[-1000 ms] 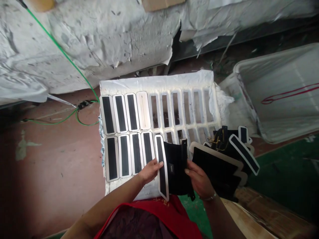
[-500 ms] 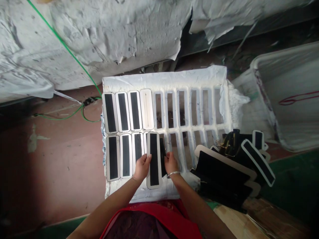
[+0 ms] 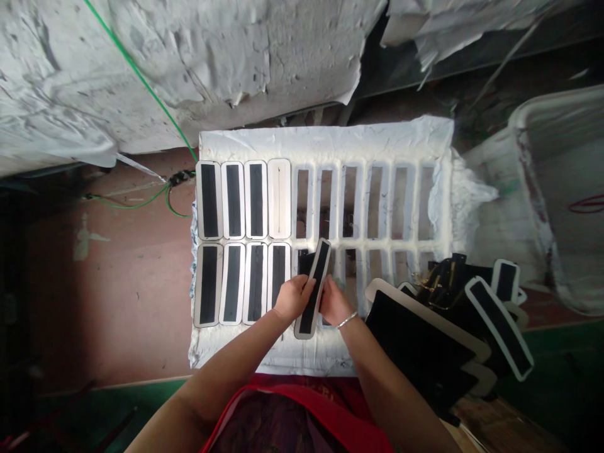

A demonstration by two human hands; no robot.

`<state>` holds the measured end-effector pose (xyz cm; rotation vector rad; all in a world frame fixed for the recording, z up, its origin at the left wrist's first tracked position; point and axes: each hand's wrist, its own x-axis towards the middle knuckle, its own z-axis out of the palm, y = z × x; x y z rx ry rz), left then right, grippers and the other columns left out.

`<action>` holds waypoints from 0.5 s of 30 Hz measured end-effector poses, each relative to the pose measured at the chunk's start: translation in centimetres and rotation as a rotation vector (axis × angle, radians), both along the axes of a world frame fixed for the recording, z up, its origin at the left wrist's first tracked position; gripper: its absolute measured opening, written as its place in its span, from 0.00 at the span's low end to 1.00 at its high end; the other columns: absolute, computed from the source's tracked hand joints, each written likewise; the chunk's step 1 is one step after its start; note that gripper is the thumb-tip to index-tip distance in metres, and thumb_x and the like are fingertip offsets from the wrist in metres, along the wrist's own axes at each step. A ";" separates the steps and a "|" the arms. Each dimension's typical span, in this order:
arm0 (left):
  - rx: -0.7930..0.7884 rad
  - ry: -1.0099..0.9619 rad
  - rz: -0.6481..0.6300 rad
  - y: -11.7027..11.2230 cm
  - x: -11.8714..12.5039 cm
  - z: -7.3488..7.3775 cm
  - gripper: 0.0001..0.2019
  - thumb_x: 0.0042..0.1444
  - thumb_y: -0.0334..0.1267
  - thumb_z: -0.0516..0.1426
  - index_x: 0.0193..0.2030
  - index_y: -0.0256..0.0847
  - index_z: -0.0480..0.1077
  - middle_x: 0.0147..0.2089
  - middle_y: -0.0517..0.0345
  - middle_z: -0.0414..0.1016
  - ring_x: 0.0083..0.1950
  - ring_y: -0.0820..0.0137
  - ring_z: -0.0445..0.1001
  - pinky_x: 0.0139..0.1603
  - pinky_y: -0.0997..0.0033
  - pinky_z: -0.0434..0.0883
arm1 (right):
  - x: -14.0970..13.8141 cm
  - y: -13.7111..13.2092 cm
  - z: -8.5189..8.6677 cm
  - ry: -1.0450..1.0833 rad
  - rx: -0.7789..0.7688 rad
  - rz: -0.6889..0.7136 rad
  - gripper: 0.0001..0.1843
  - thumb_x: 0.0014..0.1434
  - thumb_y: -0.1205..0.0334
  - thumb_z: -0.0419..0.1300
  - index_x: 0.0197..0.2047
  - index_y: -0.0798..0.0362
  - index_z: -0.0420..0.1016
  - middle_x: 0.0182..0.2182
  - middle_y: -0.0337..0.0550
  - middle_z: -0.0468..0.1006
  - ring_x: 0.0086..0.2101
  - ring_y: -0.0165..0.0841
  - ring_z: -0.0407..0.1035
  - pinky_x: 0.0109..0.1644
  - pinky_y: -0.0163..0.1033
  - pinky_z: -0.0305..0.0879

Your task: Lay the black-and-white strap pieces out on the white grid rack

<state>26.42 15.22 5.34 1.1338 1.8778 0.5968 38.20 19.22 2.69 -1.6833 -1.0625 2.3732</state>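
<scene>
A white slotted rack [image 3: 325, 146] lies in front of me with two rows of long slots. Several white-rimmed black strips fill its left slots, and one plain white strip [image 3: 279, 198] sits in the top row. My left hand [image 3: 292, 297] and my right hand [image 3: 333, 302] both grip one white-rimmed black strip [image 3: 314, 286], tilted on edge over the fifth slot of the near row. A black fabric piece [image 3: 304, 261] shows just behind that strip.
A heap of black pieces and white-rimmed strips [image 3: 448, 321] lies right of my hands. A large white tub [image 3: 557, 195] stands at the far right. A green cable [image 3: 141, 85] runs across crumpled white sheeting toward the rack's left corner. Red floor is on the left.
The strip lay flat in both hands half a second ago; now it is tilted on edge and slightly farther right. One second ago my right hand was by the heap.
</scene>
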 end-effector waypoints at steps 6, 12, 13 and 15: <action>-0.064 -0.059 0.044 -0.2 -0.5 -1.5 0.18 0.59 0.45 0.48 0.22 0.36 0.56 0.24 0.61 0.58 0.26 0.77 0.56 0.30 0.76 0.53 | 0.4 0.1 -0.8 -0.031 0.000 -0.139 0.33 0.58 0.36 0.39 0.47 0.53 0.68 0.36 0.48 0.77 0.37 0.36 0.72 0.38 0.40 0.69; -0.264 -0.126 0.279 -3.9 -1.0 -4.8 0.21 0.58 0.50 0.47 0.21 0.36 0.56 0.21 0.62 0.55 0.25 0.77 0.55 0.26 0.76 0.53 | 1.0 0.0 -1.9 -0.181 0.079 0.065 0.05 0.56 0.62 0.55 0.36 0.53 0.67 0.32 0.41 0.75 0.30 0.28 0.72 0.33 0.32 0.68; -0.278 -0.132 0.312 -4.2 -1.0 -5.2 0.21 0.58 0.51 0.47 0.21 0.37 0.54 0.20 0.63 0.53 0.24 0.77 0.54 0.25 0.77 0.53 | 0.7 0.3 -2.0 -0.189 0.105 0.096 0.04 0.55 0.64 0.56 0.36 0.53 0.67 0.31 0.40 0.75 0.29 0.27 0.72 0.31 0.31 0.68; -0.305 -0.145 0.348 -4.4 -1.2 -5.8 0.22 0.57 0.53 0.47 0.21 0.37 0.52 0.20 0.64 0.51 0.24 0.78 0.53 0.24 0.77 0.53 | -0.1 0.8 -2.3 -0.218 0.164 0.159 0.04 0.55 0.65 0.57 0.36 0.54 0.67 0.27 0.38 0.73 0.24 0.26 0.70 0.26 0.30 0.65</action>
